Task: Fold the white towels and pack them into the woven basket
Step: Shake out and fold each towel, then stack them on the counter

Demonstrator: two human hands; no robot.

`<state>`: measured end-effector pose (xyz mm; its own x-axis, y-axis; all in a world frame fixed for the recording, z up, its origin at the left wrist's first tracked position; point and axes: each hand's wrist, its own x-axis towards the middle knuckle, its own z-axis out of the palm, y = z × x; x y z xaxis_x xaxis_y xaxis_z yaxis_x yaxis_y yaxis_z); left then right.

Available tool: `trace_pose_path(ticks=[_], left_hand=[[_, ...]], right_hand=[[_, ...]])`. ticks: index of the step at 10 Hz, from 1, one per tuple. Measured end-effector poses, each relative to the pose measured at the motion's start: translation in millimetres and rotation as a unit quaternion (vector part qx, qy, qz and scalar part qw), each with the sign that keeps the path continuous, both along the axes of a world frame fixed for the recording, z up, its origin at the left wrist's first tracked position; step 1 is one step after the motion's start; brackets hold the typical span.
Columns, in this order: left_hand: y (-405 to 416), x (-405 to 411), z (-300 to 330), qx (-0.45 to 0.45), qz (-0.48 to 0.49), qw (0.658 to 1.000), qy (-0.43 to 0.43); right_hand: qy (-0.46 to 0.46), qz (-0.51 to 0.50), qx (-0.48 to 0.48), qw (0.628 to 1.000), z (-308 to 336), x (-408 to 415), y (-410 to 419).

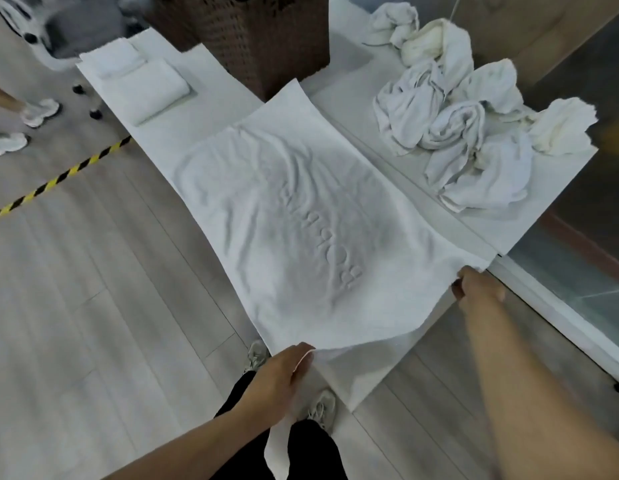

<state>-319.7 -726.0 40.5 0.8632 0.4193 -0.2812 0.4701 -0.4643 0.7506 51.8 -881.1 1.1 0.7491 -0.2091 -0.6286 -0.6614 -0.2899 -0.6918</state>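
Head view: I read this as the spreading step. My left hand (pixel 284 372) and right hand (pixel 479 284) each pinch a near corner of the white towel (pixel 294 216) spread on the tabletop (pixel 370 112). Next I'd carry both corners toward 12 o'clock, where the woven basket (pixel 263 39) stands.

Raised lettering was woven into the towel (pixel 301 216), seen upside down; its letters could not be read with certainty.

Two hands, left hand (pixel 284 372) and right hand (pixel 477 285), pinch the near corners of a big white towel (pixel 294 216) spread on the counter (pixel 543 216).
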Motion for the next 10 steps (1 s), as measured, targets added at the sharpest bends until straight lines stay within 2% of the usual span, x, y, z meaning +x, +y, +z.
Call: trace_pose_path(ticks=[1,2,3,4,5,6,7,10], left_hand=[[19.0,-2.8,17.2,-0.037,0.048,0.998,-0.012],[44.5,-4.4,34.0,-0.069,0.079,0.994,-0.013],[79.3,-4.3,45.0,-0.070,0.094,0.993,-0.003],[119.9,-4.4,56.3,-0.090,0.119,0.988,-0.026],[168.6,-7.6,68.6,-0.098,0.138,0.984,-0.046],[216.1,-8.9,80.3,-0.104,0.144,0.983,-0.057],[258.6,-11.1,89.5,-0.147,0.153,0.975,-0.073],[359.8,0.8,92.5,-0.198,0.186,0.958,-0.091]], right_hand=[[-0.032,0.002,0.014,0.999,24.4,4.6,22.1],[-0.040,0.014,-0.022,0.999,64.5,4.0,59.8],[-0.089,0.090,-0.057,0.990,81.1,16.6,96.0],[-0.121,-0.029,0.077,0.989,113.0,5.1,148.5],[-0.147,0.035,0.081,0.985,139.7,0.2,190.2],[-0.175,0.064,0.086,0.979,154.9,7.1,236.4],[-0.200,0.077,0.094,0.972,166.4,3.7,279.5],[-0.234,0.023,0.141,0.962,170.6,13.1,399.4]])
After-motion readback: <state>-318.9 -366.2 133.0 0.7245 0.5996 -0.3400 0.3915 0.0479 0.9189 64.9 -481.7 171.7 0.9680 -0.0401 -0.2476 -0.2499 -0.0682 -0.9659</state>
